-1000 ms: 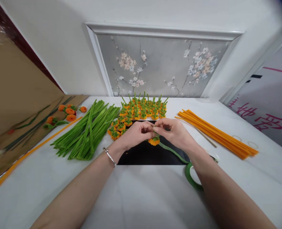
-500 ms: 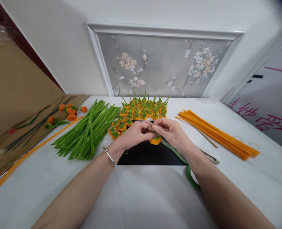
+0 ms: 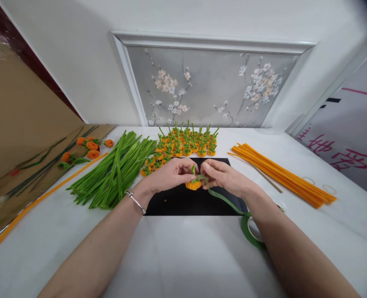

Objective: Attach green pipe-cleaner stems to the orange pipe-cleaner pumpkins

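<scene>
Between the fingers of my left hand point(image 3: 174, 176) is a small orange pipe-cleaner pumpkin point(image 3: 193, 185) with a green stem pointing up. My right hand point(image 3: 222, 177), just to its right, pinches a strip of green floral tape point(image 3: 225, 198). The strip's near end touches the base of the pumpkin's stem. From there the tape runs down to its roll point(image 3: 248, 234), partly covered by my right forearm. Both hands are over a black mat point(image 3: 192, 205). Behind them stand rows of finished-looking orange pumpkins point(image 3: 186, 145) with green stems.
Left of the mat lies a heap of green pipe cleaners point(image 3: 112, 174); a bundle of orange ones point(image 3: 283, 176) is on the right. Orange flowers point(image 3: 92, 149) rest on brown paper at the far left, beside one long orange pipe cleaner point(image 3: 47, 196). A framed panel point(image 3: 214, 87) backs the table.
My hands have drawn apart, the left one moving left with the pumpkin. The stem and tape strip now show between them, and more of the tape roll is visible.
</scene>
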The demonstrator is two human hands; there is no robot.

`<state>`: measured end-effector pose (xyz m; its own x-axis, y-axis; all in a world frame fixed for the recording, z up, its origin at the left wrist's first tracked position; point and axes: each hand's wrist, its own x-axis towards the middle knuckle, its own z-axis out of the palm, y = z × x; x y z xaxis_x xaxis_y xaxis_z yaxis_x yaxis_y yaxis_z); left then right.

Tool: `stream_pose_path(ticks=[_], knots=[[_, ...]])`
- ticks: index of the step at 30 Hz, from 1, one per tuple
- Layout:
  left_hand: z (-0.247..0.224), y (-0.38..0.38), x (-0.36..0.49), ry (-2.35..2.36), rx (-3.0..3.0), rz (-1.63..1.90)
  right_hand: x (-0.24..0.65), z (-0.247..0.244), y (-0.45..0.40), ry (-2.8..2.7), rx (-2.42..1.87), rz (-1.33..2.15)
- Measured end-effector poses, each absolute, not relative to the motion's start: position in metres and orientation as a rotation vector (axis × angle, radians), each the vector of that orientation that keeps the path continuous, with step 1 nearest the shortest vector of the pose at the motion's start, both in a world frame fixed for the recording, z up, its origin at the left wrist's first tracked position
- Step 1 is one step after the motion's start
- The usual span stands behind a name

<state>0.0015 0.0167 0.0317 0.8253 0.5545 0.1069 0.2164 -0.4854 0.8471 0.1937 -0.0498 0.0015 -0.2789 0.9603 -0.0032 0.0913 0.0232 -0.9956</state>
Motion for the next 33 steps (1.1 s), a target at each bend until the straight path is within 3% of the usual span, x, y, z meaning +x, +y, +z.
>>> stream_pose_path(ticks=[12, 20, 28, 33], knots=[[0.018, 0.026, 0.002, 0.649, 2.145, 0.611, 0.189, -0.002, -0.045, -1.704, -1.304, 0.918], [0.019, 0.021, 0.005, 0.676, 2.047, 0.601, 0.191, 0.000, -0.045, -1.706, -1.342, 0.831], [0.019, 0.019, 0.009, 0.768, 2.330, 0.626, 0.179, -0.002, -0.047, -1.671, -1.391, 0.770], [0.018, 0.018, 0.011, 0.764, 2.093, 0.732, 0.169, 0.005, -0.054, -1.687, -1.457, 0.666]])
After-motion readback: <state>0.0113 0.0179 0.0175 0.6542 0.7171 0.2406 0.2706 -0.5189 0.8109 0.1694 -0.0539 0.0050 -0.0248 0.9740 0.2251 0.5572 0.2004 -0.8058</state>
